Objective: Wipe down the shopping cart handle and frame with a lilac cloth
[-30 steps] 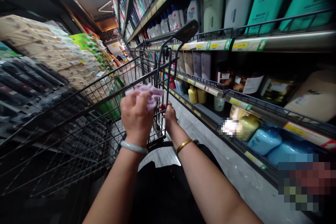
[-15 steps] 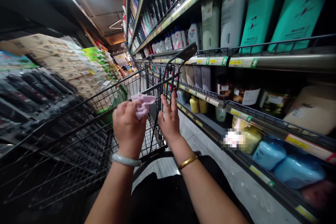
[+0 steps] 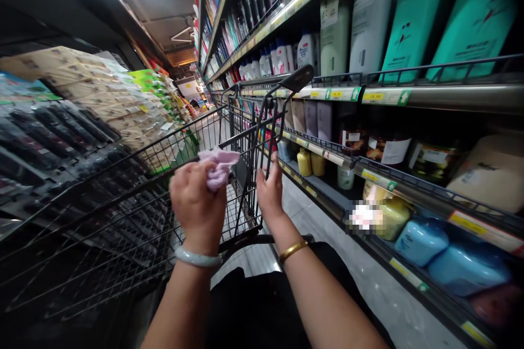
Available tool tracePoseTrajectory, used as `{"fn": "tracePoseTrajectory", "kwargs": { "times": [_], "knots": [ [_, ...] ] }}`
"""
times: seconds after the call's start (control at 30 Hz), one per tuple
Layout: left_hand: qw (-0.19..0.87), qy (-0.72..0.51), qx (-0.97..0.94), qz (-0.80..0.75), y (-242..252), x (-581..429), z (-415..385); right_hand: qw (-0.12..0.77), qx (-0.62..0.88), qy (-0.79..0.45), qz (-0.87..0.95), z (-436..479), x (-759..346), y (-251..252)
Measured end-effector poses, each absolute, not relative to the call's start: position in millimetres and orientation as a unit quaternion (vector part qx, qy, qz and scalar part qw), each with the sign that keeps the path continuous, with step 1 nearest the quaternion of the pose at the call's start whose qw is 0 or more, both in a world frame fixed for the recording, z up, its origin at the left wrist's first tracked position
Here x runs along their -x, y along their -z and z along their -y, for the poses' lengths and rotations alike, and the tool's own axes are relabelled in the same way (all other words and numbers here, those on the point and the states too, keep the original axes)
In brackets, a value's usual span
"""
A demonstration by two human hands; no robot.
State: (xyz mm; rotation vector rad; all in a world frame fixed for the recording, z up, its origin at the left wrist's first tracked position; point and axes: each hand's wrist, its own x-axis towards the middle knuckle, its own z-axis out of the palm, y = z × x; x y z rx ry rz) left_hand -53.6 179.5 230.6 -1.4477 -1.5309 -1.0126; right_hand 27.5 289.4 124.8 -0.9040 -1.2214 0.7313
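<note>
Left hand [image 3: 198,199]: grip closed around a crumpled lilac fabric cloth [image 3: 220,169], bunched, we judge, for firm hold; its underside is lost behind the fist. Beyond it: a black wire-mesh shopping cart [image 3: 250,185]. Right hand [image 3: 271,191]: upright beside the bars, thumb and forefinger parted, perhaps for steadying; other fingers hidden, contact we cannot tell. Far right: pixelated patch [image 3: 365,217] masking goods beside blue glossy bottles [image 3: 421,242].
</note>
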Motion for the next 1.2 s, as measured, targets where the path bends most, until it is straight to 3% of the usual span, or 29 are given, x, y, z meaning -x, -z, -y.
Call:
{"fn": "tracePoseTrajectory", "kwargs": {
  "times": [0.13,0.27,0.5,0.77,1.03,1.2],
  "knots": [
    [0.309,0.362,0.583,0.658,-178,58,-185,0.591,0.395,-0.517,0.476,-300,-16,-110],
    [0.268,0.395,0.582,0.659,-153,68,-179,0.623,0.408,-0.498,0.444,-302,-11,-107],
    [0.350,0.441,0.553,0.614,-203,68,-180,0.599,0.422,-0.505,0.457,-304,-11,-104],
    [0.265,0.410,0.540,0.686,-124,72,-171,0.608,0.408,-0.510,0.452,-307,-12,-105],
    [0.333,0.456,0.523,0.638,-193,68,-187,0.607,0.414,-0.510,0.448,-307,-12,-104],
    [0.285,0.360,0.566,0.685,-158,46,-190,0.607,0.414,-0.514,0.442,-307,-11,-105]
  ]
}}
